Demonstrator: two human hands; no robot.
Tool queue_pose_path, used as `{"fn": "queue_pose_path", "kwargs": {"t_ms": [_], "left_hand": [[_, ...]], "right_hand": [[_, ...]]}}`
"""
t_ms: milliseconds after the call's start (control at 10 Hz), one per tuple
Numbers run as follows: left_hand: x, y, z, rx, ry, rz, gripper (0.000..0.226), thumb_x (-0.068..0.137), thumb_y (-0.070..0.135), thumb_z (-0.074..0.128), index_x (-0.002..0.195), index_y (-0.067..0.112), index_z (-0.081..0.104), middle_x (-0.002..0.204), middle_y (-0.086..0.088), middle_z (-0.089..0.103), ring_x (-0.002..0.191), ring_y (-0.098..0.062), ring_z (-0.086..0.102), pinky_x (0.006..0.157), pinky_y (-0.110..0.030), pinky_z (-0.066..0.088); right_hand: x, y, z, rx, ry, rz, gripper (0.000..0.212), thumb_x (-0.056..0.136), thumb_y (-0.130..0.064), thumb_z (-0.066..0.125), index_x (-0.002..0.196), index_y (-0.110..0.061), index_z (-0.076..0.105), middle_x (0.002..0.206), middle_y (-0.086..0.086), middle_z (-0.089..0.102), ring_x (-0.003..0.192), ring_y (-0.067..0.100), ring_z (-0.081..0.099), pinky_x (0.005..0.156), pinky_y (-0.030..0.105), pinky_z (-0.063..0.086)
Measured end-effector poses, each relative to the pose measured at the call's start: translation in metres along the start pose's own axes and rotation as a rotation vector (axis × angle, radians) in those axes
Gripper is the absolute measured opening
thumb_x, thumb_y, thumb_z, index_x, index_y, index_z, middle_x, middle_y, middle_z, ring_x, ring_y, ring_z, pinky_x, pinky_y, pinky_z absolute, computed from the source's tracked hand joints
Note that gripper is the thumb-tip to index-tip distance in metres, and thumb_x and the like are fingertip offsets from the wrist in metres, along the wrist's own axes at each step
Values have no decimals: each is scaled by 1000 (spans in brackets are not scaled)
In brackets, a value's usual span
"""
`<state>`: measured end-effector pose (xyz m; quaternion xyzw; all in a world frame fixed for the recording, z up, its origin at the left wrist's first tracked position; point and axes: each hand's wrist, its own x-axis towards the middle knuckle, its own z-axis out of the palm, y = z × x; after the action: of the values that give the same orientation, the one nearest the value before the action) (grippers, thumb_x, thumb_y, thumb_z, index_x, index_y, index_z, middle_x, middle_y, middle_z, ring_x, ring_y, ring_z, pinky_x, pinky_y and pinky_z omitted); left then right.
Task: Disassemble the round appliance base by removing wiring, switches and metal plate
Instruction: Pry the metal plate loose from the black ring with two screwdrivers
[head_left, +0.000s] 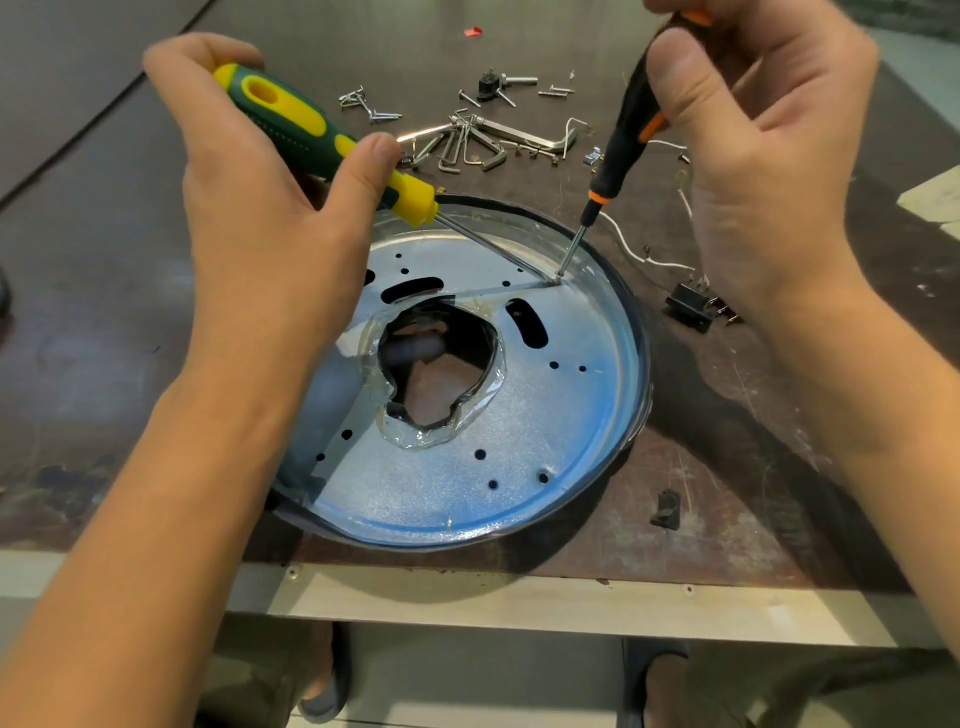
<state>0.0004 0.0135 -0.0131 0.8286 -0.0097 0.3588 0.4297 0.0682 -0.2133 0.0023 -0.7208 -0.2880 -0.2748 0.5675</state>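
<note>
The round appliance base (631, 415) lies on the table's near edge, with its shiny metal plate (545, 410) facing up; the plate has several holes and a ragged central opening. My left hand (270, 208) grips a green and yellow screwdriver (311, 135), whose shaft slants down to the right. My right hand (748, 145) holds a black and orange screwdriver (623, 140) nearly upright. Both tips meet at one spot (558, 280) on the plate's far right part. A black switch (693, 306) and white wires (644, 254) lie on the table right of the base.
Hex keys (478, 143), loose screws (363, 104) and a small black part (488, 85) are scattered behind the base. Another black piece (666, 509) lies near the front right. The table's front edge (519, 603) runs just below the base.
</note>
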Motion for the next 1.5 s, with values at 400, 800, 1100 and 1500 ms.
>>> {"fn": "queue_pose_path", "kwargs": {"t_ms": [400,800,1100,1500], "left_hand": [[0,0,0,-22,3,-11,46,92,26,68,115,14,30,87,16,38,79,21,49,75,-3,38],[0,-1,0,-6,6,-17,47,91,30,69,115,16,30,87,17,38,80,20,48,76,-3,37],[0,0,1,4,2,-2,47,93,28,68,115,15,29,88,17,38,82,25,47,75,1,35],[0,0,0,1,1,0,47,92,28,68,115,15,29,89,17,37,82,22,48,76,-2,36]], "right_hand": [[-2,1,1,86,-13,13,16,99,2,54,114,-5,57,110,15,64,94,33,67,83,41,56],[-2,2,0,129,-6,51,21,98,2,46,102,-13,61,100,13,59,90,29,57,77,42,52],[0,0,0,72,-1,8,11,101,-4,55,103,-13,61,98,9,63,86,26,62,78,40,53],[-1,0,1,152,41,36,24,98,3,47,97,-13,65,102,15,67,91,28,62,79,36,51]]}}
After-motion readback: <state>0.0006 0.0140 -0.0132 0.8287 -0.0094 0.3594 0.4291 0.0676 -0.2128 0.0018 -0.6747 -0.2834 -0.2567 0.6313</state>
